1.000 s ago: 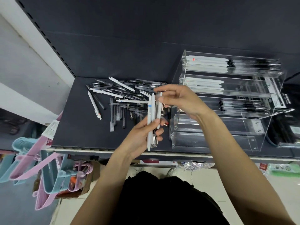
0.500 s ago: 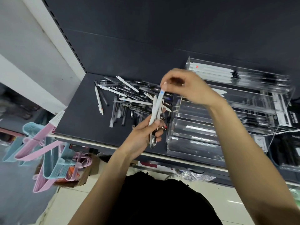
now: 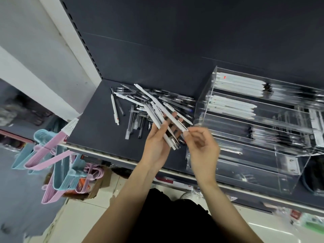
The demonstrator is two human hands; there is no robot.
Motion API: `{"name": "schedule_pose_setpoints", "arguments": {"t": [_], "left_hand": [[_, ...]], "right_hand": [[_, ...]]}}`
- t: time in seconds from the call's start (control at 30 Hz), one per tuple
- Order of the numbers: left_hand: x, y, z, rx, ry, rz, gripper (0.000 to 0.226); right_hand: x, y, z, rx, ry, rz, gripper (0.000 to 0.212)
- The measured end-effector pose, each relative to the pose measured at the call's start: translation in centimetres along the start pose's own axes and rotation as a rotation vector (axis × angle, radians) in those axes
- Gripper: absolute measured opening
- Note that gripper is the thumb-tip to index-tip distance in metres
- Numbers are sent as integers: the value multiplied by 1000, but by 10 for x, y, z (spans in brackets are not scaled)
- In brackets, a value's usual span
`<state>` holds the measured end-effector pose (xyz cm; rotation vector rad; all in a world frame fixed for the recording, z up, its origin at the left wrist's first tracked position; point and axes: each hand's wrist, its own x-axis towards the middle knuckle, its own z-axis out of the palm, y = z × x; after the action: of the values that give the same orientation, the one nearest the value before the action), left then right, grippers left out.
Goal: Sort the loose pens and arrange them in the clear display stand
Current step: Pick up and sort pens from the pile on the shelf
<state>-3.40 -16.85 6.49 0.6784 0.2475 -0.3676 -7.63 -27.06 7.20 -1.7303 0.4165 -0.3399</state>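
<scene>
The clear display stand is cut off by the right edge. Its black pens are smeared by motion blur; no count can be taken. The right hand is blurred. The pens lowest in the loose pile are hidden by those above.

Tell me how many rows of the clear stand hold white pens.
2. One batch of white pens lies in the clear stand's top row, another in the row just below. Lower rows are blurred; more may be hidden.
</scene>
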Motion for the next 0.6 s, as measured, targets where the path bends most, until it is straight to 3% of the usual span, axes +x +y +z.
{"name": "schedule_pose_setpoints", "arguments": {"t": [0.17,0.37,0.5,0.6], "left_hand": [[2,1,-2,-62,13,-22,40],[4,4,-10,-98,67,21,20],[-2,7,-10,22,37,14,16],[-11,4,-13,161,-32,-40,26]], "right_hand": [[-8,9,11,-113,14,-41,21],[-7,8,7,-174,-208,-74,30],[13,-12,-3,-248,-204,-146,19],[45,-33,4,-399,-320,-296,17]]}}
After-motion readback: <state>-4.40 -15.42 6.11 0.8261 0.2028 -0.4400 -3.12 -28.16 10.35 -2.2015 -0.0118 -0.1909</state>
